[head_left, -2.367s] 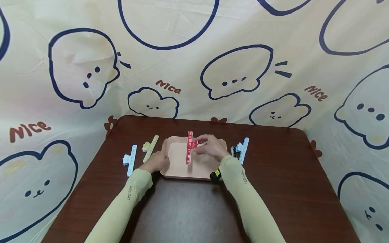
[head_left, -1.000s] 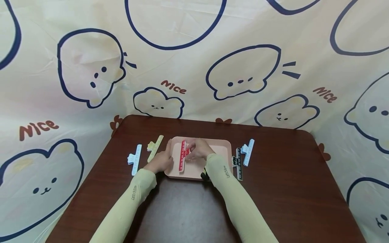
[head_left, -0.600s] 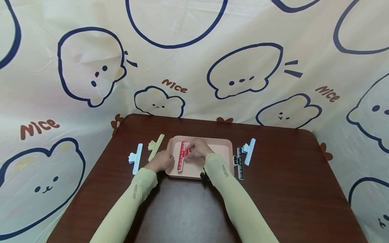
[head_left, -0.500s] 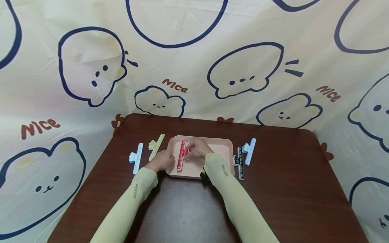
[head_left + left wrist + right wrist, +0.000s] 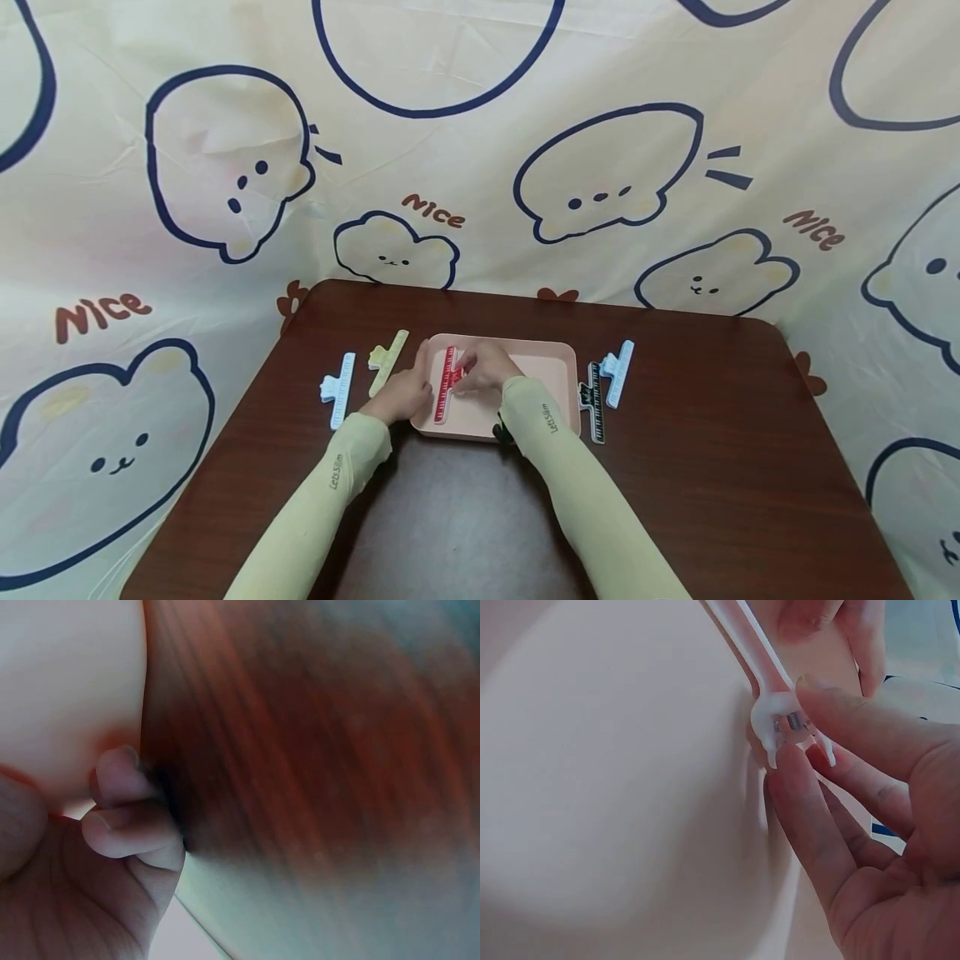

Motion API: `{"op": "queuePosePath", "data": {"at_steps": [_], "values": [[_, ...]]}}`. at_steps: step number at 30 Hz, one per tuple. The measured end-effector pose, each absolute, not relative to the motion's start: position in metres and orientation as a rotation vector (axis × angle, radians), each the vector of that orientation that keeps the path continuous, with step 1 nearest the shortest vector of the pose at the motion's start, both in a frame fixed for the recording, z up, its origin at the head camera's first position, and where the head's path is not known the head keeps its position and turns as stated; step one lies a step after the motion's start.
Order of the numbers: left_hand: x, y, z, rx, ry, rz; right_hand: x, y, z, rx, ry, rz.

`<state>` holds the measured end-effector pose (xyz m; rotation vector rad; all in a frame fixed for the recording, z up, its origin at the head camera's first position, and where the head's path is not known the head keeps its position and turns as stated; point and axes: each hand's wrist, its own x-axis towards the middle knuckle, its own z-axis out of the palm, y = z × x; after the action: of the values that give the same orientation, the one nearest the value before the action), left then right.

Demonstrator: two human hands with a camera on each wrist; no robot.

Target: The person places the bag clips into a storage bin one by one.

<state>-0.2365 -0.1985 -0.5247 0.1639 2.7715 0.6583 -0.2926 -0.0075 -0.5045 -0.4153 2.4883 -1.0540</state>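
A red ruler-edged clip [image 5: 444, 390] lies lengthwise at the left side of the pink tray [image 5: 546, 375]. My right hand [image 5: 486, 367] pinches the clip by its handle; in the right wrist view the fingertips are at the pale handle tabs [image 5: 776, 720], with a small spring between them. At the tray's left rim, my left hand [image 5: 401, 393] holds the edge, its index finger stretched along the rim. Curled fingers of that hand [image 5: 135, 825] show close to the tray's edge in the left wrist view. Whether the clip touches the tray floor is hard to tell.
Left of the tray lie a yellow clip [image 5: 387, 363] and a light blue clip [image 5: 342, 392]. To its right are a black clip [image 5: 596, 404], close against the rim, and another light blue clip [image 5: 619, 375]. All rest on the dark brown table [image 5: 712, 450], before a printed curtain [image 5: 480, 175].
From above the tray's middle, my right hand has brought the red clip left and down to the tray's left side. Over the last half second it hardly moves. My left hand stays at the rim.
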Motion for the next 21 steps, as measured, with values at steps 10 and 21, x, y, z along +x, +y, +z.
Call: {"op": "queuePosePath", "data": {"at_steps": [10,21], "values": [[-0.2369,-0.1980,-0.5237,0.187,2.784,0.651,-0.2939,-0.0121,-0.5052,-0.450,2.452,-1.043],[-0.2370,-0.1983,-0.5249,0.169,2.782,0.662,-0.2930,-0.0149,-0.5067,-0.407,2.437,-1.071]]}}
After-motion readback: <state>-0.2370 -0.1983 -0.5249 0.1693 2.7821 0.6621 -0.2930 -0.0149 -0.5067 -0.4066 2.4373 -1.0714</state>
